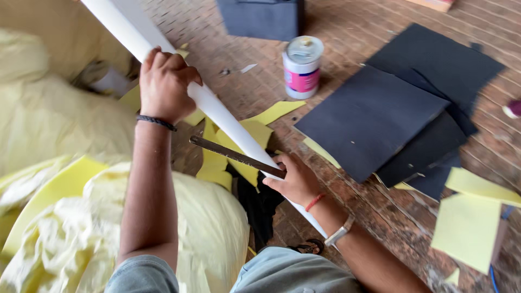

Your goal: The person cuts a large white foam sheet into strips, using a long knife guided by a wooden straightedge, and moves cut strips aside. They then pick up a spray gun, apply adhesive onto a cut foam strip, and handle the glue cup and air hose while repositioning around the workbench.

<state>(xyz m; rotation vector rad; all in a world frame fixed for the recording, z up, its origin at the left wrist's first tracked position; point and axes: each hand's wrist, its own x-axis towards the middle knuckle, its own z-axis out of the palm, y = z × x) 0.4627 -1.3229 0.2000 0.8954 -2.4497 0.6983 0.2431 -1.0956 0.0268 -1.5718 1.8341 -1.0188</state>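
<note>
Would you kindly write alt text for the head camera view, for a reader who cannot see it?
A person's left hand grips a long white sheet held on edge, while the right hand holds a dark flat blade against it. Around them on the brick floor lie yellow foam offcuts, dark foam sheets and a small can.

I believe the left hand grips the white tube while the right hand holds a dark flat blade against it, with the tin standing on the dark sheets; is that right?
Not quite: the head view shows the tin standing on the brick floor beside the dark sheets, not on them. The left hand does grip the white tube, and the right hand holds the blade against it.
</note>
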